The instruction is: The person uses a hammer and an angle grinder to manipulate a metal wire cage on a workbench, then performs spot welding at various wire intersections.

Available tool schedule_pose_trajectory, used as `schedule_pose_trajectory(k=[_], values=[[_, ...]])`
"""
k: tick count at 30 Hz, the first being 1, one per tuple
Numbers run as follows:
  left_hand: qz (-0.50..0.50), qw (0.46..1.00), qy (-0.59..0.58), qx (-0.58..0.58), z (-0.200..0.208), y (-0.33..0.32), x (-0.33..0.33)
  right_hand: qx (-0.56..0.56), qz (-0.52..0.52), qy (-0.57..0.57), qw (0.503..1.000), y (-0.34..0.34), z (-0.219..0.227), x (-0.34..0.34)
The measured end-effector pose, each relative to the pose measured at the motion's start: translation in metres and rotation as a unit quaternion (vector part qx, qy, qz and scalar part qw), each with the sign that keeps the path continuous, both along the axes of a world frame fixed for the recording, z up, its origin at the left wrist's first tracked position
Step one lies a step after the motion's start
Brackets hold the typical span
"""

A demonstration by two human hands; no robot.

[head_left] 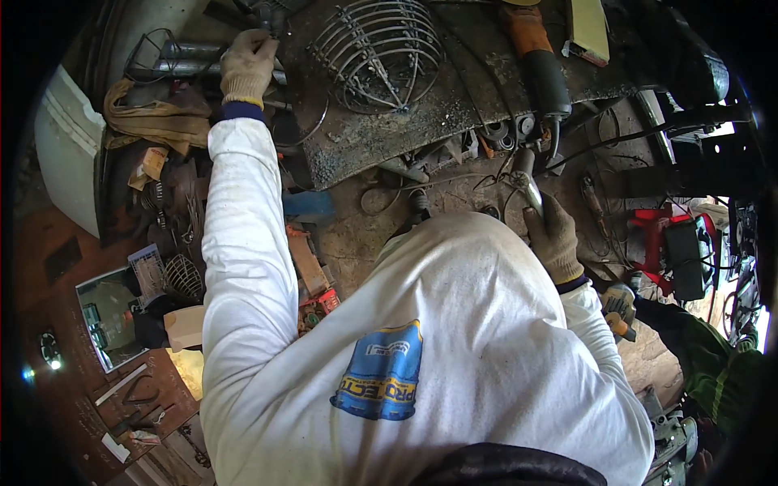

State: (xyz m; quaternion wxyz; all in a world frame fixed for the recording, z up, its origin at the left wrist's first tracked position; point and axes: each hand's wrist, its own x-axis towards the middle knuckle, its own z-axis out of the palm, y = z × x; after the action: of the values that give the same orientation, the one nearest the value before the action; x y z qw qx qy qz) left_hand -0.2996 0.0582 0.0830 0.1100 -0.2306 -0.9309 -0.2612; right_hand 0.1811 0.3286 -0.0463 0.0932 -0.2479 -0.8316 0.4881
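Metal-shafted tool, prob. stiff, hefty, best held by shaft, is gripped in gloved R. hand; L. hand is seen well apart, grip unclear.

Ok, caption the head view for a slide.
Gloved right hand holding a metal cylinder; gloved left hand left of a wire frame.

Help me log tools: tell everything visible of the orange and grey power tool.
The power tool lies on the dark table, its length pointing up the picture. Its plastic-looking housing is orange toward the far end, dark grey nearer; a black cable leaves the near end. The picture's top edge appears to crop its far end.
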Motion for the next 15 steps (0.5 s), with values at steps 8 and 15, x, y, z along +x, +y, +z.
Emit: schedule_pose_trajectory(k=[8, 15], values=[[-0.015, 0.997, 0.067, 0.029, -0.039, -0.013, 0.100, -0.105, -0.003, 0.017, 0.994, 0.010, 0.043, -0.035], [-0.059, 0.988, 0.142, -0.004, -0.094, -0.009, 0.202, -0.045, 0.050, -0.016, 0.998, 0.022, 0.096, -0.124]])
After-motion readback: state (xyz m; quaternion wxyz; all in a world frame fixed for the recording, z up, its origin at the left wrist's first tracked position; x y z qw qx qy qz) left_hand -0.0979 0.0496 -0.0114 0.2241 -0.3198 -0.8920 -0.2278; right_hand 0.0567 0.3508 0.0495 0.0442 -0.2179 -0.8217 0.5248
